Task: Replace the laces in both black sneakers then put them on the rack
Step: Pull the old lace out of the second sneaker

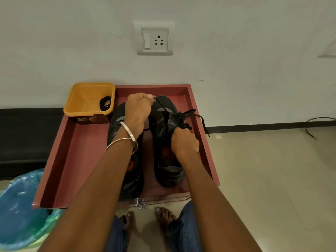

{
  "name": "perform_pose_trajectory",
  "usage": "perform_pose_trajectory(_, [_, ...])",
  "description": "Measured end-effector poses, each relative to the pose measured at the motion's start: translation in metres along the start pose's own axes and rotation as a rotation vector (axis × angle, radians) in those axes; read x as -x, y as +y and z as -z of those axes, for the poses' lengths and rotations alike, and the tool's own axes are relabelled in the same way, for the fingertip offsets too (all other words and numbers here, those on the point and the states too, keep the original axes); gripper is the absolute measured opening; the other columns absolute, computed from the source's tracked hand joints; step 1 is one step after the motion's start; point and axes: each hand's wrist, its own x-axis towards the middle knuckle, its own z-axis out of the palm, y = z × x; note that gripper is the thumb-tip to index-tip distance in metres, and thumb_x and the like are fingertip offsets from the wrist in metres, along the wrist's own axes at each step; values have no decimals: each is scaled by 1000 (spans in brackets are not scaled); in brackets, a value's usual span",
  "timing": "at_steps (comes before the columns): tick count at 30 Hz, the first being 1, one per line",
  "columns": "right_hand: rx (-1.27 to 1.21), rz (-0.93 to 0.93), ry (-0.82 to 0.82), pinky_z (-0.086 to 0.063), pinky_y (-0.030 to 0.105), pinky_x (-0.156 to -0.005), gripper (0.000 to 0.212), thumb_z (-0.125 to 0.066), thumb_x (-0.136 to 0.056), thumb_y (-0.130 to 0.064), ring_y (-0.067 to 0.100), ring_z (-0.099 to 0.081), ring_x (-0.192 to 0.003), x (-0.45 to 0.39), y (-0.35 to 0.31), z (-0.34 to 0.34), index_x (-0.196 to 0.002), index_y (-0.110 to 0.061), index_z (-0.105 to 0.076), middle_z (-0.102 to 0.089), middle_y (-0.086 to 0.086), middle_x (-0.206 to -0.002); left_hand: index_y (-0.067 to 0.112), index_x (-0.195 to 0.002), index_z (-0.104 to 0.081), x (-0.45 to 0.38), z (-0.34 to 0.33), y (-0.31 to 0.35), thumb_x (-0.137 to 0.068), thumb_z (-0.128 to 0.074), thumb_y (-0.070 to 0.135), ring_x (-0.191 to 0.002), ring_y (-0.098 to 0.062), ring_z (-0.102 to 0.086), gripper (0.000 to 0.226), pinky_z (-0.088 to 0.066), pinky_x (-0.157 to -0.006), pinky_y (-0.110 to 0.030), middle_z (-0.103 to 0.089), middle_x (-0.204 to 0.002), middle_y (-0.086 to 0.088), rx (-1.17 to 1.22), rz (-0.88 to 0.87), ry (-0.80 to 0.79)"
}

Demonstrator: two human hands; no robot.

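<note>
At the far left stands a bin lined with a blue plastic bag (20, 206), just beside the low reddish tray (72, 148) that lies on the floor against the wall. In the back left corner of the tray sits a yellow tub (85, 99); on its dark label I can read "Amul", the smaller words under it are too blurred. A coiled black lace (105, 103) rests inside the tub. Next comes the left sneaker (116, 120), black with grey patches and an orange spot, lying in the tray with its toe toward the wall and partly hidden by the forearm. The left hand (138, 110), with two silver bangles (127, 137) at the wrist, has its fingers curled and pinches one end of a black lace (163, 108), pulled tight over the toe of the right sneaker (163, 124). This shoe is also black and grey, with a perforated tongue. The right hand (184, 142) grips it at the middle, fingers closed around the upper, and loose lace ends hang over the tray's right wall. On the wall above is a white switch and socket plate (155, 40).
</note>
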Motion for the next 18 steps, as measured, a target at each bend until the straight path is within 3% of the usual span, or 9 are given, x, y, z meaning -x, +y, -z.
perform_pose_trajectory(4, [5, -5, 9, -44, 38, -76, 27, -39, -100, -13, 33, -58, -106, 0, -1, 0, -120, -7, -56, -58, 13, -117, 14, -76, -52, 10, 26, 36, -99, -37, 3, -63, -19, -65, 30, -40, -43, -17, -67, -75, -4, 472, -23, -36])
perform_pose_trajectory(7, [11, -17, 14, -43, 37, -73, 27, -40, -99, -12, 33, -58, -106, -1, -1, -1, -119, -7, -57, -59, 13, -116, 19, -78, -49, 3, 44, 49, -98, -30, 8, -43, -8, -42, 29, -20, -40, -19, -46, -55, 8, 769, -23, -36])
perform_pose_trajectory(9, [23, -17, 11, -43, 37, -73, 27, -40, -99, -11, 32, -58, -106, -2, -1, -2, -120, -7, -57, -59, 13, -117, 19, -77, -48, 1, 48, 48, -99, -29, 12, -40, -6, -30, 30, -15, -40, -21, -40, -53, 9, 768, -36, -53])
perform_pose_trajectory(12, [25, -15, 6, -42, 36, -73, 27, -40, -99, -11, 32, -58, -106, -3, -1, -3, -120, -7, -56, -58, 13, -117, 14, -82, -54, 1, 33, 31, -99, -43, 14, -43, -5, -35, 19, -27, -39, -20, -47, -59, 9, 363, -130, -28])
perform_pose_trajectory(13, [27, -13, 8, -43, 36, -73, 27, -40, -99, -11, 32, -58, -106, -3, -1, -3, -120, -7, -55, -58, 13, -117, 15, -85, -58, -1, 25, 21, -95, -51, 16, -49, -5, -44, 12, -36, -44, -19, -53, -65, 8, 172, -181, -15])
perform_pose_trajectory(15, [33, -7, 10, -43, 36, -74, 27, -39, -99, -11, 32, -57, -106, -3, 0, -3, -120, -6, -55, -58, 14, -118, 21, -92, -67, -6, 10, 0, -88, -63, 24, -72, -6, -60, 7, -52, -68, -24, -66, -82, 8, -202, -301, -46])
perform_pose_trajectory(16, [35, -5, 8, -44, 37, -75, 27, -38, -99, -10, 33, -57, -107, -3, 1, -3, -121, -6, -54, -57, 14, -119, 24, -97, -71, -8, 2, -11, -86, -65, 27, -85, -9, -64, 12, -53, -80, -27, -69, -93, 7, -403, -348, -90])
perform_pose_trajectory(18, [33, -3, 1, -43, 37, -75, 28, -38, -99, -10, 34, -55, -109, -3, 2, -4, -122, -6, -53, -55, 15, -121, 28, -107, -72, -9, -12, -28, -87, -65, 30, -95, -22, -64, 21, -52, -83, -34, -65, -110, 0, -758, -378, -160])
